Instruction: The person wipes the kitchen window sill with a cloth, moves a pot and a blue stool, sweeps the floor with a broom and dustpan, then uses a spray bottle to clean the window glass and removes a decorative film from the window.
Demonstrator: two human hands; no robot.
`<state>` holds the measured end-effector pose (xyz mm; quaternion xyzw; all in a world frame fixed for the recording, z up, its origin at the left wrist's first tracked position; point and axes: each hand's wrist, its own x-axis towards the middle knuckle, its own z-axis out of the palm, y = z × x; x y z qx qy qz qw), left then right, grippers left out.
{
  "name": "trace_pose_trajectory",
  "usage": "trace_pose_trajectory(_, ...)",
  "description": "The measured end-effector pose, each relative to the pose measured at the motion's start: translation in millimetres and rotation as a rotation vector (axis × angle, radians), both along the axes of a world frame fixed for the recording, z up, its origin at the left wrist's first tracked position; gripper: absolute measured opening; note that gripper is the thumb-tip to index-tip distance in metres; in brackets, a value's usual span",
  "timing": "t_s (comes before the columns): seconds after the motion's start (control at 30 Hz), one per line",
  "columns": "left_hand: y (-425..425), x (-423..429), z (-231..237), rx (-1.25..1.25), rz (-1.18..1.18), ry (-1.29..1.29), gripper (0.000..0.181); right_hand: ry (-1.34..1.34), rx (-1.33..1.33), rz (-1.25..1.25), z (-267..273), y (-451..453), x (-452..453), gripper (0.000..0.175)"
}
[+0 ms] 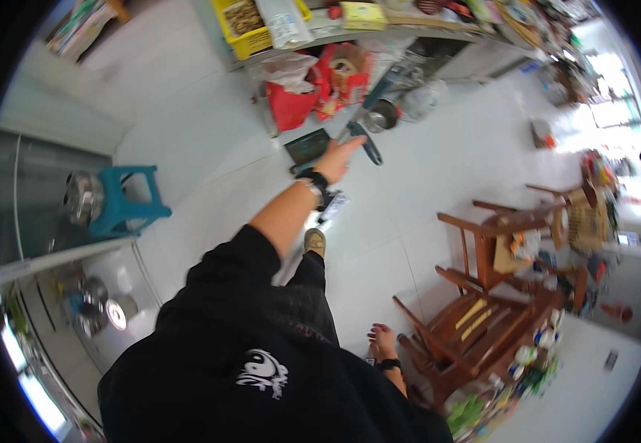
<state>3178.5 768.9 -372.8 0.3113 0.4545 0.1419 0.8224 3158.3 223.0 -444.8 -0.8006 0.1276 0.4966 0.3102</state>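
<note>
My left hand [336,160], with a black band at its wrist, reaches forward and closes around the shaft of a long-handled cleaning tool [382,88]. Dark teal grip, metal shaft and a side lever show beyond my fingers; my hand hides part of the shaft. Beside the hand is a flat dark panel [308,147]; whether it belongs to the tool I cannot tell. A blurred black-and-white object [334,206] lies below my wrist. My right hand [381,342], also banded, hangs low beside a wooden chair [467,326], its fingers loosely apart and nothing visible in them.
Red bags [291,105] and a metal pot [381,116] stand under a cluttered counter [447,34] holding a yellow crate [254,41]. A teal plastic stool [132,199] is at left, a metal pot [83,196] beside it. Another wooden chair [486,246] stands right.
</note>
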Motion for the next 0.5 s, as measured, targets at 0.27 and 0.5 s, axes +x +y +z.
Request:
trace_pose_trajectory(0.27,-18,93,-72,0.206,0.578,0.19,0.072,-0.094,0.253,0.028,67,68,125,0.022)
trace_pose_trajectory(0.5,-101,-123,-37,0.517,0.422,0.549,0.042,0.116,-0.101,0.526,34,11,170,0.02)
